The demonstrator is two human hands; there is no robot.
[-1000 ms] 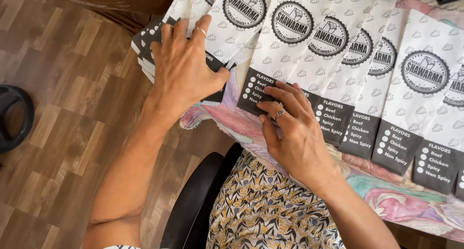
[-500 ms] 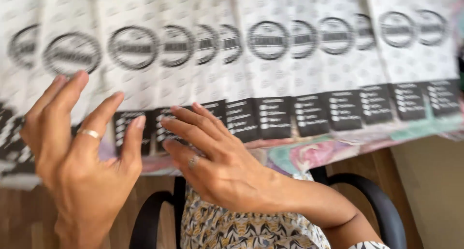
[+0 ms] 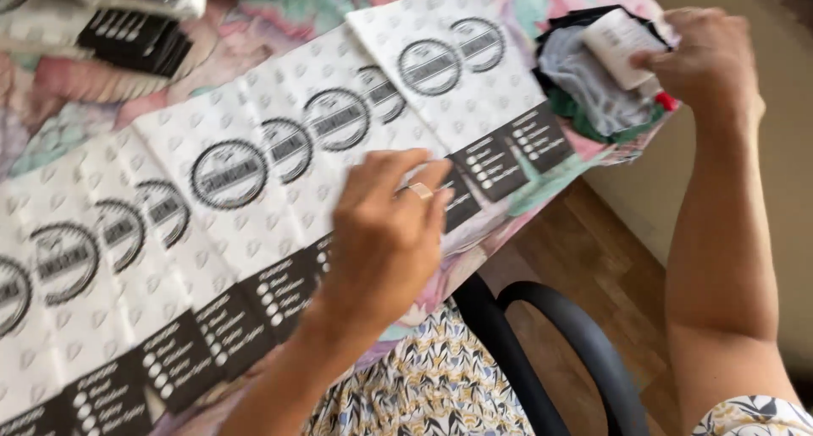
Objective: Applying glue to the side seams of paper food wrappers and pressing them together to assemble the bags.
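White paper bags (image 3: 254, 140) with black round emblems; pastel floral tablecloth (image 3: 279, 13).

Left hand (image 3: 385, 233) flat, right hand (image 3: 703, 55) pinching.

wooden floor (image 3: 584, 258), black chair arm (image 3: 559, 343), pastel floral tablecloth (image 3: 279, 13).

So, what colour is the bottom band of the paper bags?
Black with white print, on the paper bags; head view.
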